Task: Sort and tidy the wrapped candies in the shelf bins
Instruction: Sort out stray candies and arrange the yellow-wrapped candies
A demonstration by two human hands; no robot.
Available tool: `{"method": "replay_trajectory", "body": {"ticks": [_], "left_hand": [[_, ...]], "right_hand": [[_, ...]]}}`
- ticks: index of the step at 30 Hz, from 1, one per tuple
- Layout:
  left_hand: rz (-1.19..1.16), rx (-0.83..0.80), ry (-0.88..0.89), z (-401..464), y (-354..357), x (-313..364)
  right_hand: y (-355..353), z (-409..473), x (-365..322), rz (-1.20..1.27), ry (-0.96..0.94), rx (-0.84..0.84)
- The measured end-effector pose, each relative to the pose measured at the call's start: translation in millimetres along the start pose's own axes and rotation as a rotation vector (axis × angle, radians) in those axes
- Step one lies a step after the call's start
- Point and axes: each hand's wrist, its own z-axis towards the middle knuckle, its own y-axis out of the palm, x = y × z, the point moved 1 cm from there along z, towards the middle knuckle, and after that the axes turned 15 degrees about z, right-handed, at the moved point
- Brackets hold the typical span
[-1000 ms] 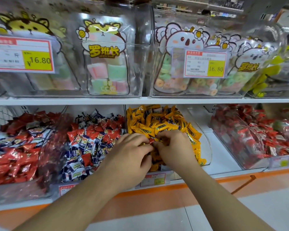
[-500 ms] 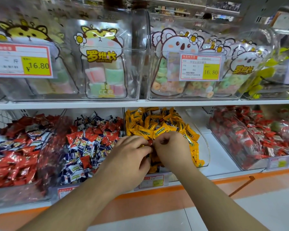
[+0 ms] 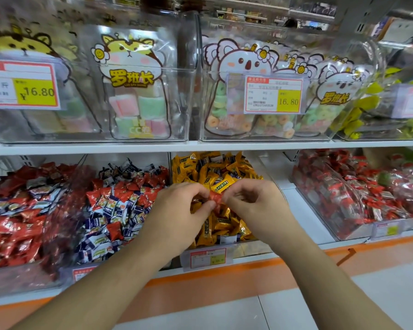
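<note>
A small red wrapped candy is pinched between both hands just above the pile of yellow wrapped candies in the middle clear bin. My left hand grips its left end with thumb and fingers. My right hand pinches its right end, fingers curled. To the left lies a bin of mixed red and blue-white candies, and further left a bin of red candies. Part of the yellow pile is hidden under my hands.
A tilted clear bin of red candies stands at the right, with bare white shelf between it and the yellow bin. The upper shelf holds clear boxes of bagged marshmallows and ring gummies. Orange shelf edge runs below.
My hands have risen slightly out of the yellow pile and moved a little apart, and the red candy now shows between them. The view has shifted slightly.
</note>
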Motion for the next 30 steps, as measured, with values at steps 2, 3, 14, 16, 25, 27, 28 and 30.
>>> {"method": "replay_trajectory", "body": {"ticks": [2, 3, 14, 16, 25, 27, 28, 30], "left_hand": [[-0.036, 0.007, -0.043, -1, -2, -1], [-0.068, 0.001, -0.057, -2, -3, -2], [-0.139, 0.020, -0.114, -3, -3, -15], [-0.148, 0.043, -0.127, -5, -3, -19], [-0.293, 0.105, -0.222, -10, -12, -33], [-0.277, 0.093, -0.219, -10, -10, -33], [-0.265, 0.093, -0.216, -10, -10, -33], [-0.243, 0.097, -0.201, -8, -10, -31]], "right_hand": [[4, 1, 4, 0.009, 0.004, -0.010], [6, 1, 5, 0.022, 0.007, -0.022], [4, 5, 27, -0.216, 0.041, -0.091], [8, 3, 31, -0.338, 0.044, -0.136], [10, 7, 33, -0.400, 0.003, 0.061], [6, 11, 33, -0.421, 0.034, 0.101], [4, 14, 34, -0.426, 0.053, 0.113], [2, 19, 39, -0.464, 0.074, 0.088]]}}
